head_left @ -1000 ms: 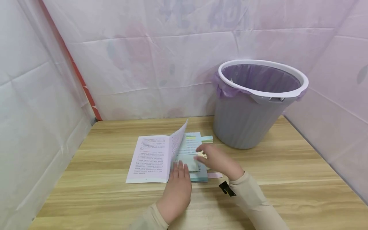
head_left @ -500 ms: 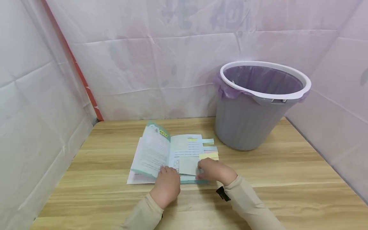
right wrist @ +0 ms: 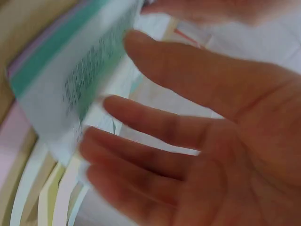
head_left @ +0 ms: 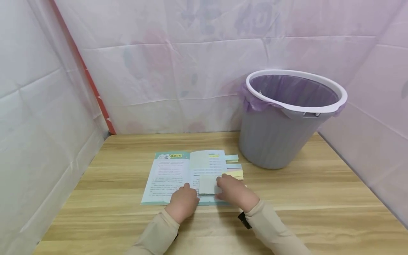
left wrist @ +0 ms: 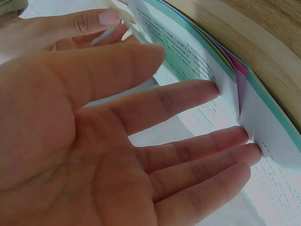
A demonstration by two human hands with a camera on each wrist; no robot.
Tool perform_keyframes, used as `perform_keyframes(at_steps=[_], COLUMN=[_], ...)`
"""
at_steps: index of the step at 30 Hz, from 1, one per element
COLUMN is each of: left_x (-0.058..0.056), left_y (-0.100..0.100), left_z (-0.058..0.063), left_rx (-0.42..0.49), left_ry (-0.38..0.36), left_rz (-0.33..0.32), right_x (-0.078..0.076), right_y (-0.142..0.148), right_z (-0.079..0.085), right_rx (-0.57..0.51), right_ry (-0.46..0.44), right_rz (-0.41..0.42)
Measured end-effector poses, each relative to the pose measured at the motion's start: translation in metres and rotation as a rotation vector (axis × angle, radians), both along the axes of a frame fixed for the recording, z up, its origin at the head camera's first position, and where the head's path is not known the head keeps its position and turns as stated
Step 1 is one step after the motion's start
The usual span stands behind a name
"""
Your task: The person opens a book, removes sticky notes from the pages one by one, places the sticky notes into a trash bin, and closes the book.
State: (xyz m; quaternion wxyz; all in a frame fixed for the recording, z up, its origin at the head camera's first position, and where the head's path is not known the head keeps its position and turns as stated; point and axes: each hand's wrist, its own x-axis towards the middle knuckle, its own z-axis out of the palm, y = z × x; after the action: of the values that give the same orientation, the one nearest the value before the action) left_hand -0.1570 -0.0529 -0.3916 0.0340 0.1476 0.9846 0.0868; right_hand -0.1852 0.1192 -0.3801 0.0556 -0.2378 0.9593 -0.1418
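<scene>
An open booklet (head_left: pixel 170 177) with teal-edged printed pages lies on the table. A pale square sticky note (head_left: pixel 206 185) is on its right page. My left hand (head_left: pixel 183 202) rests on the booklet near the centre fold. In the left wrist view, its extended fingertips (left wrist: pixel 248 136) touch the page by the fold. My right hand (head_left: pixel 237 191) is at the note's right side, overlapping it in the head view. The right wrist view shows its thumb apart from its relaxed fingers (right wrist: pixel 141 150), which reach to the page edge.
Several coloured sticky tabs (head_left: pixel 234 173) stick out from the booklet's right edge. A grey waste bin (head_left: pixel 271 138) with a white rim and purple liner stands at the back right. Pale cloth walls (head_left: pixel 204 78) enclose the wooden table (head_left: pixel 111 177).
Pages have turned over to the left, and the booklet now lies flat with a teal-headed page showing. My left hand shifted left; my right hand lowered to the note.
</scene>
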Motion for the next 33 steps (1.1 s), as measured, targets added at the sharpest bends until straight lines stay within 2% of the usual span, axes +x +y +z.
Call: perform_keyframes(at_steps=[3, 6, 13, 20, 25, 33], left_x=[-0.001, -0.001, 0.001, 0.0, 0.0, 0.001], left_y=[0.001, 0.001, 0.001, 0.002, 0.002, 0.002], left_z=[0.0, -0.001, -0.005, -0.009, -0.008, -0.007], left_rx=[0.014, 0.021, 0.016, 0.005, -0.006, -0.015], left_ry=[-0.015, -0.02, -0.007, -0.005, 0.0, 0.027], left_rz=[0.001, -0.007, -0.019, -0.004, 0.001, 0.008], right_x=[0.001, 0.002, 0.002, -0.005, -0.008, -0.012], right_y=[-0.008, -0.013, -0.016, -0.015, -0.014, -0.009], right_z=[-0.008, -0.015, -0.02, -0.019, -0.016, -0.011], right_rx=[0.042, 0.071, 0.05, 0.025, 0.031, -0.012], right_ry=[0.217, 0.371, 0.534, 0.486, 0.509, 0.486], right_rz=[0.061, 0.087, 0.056, 0.011, -0.021, -0.093])
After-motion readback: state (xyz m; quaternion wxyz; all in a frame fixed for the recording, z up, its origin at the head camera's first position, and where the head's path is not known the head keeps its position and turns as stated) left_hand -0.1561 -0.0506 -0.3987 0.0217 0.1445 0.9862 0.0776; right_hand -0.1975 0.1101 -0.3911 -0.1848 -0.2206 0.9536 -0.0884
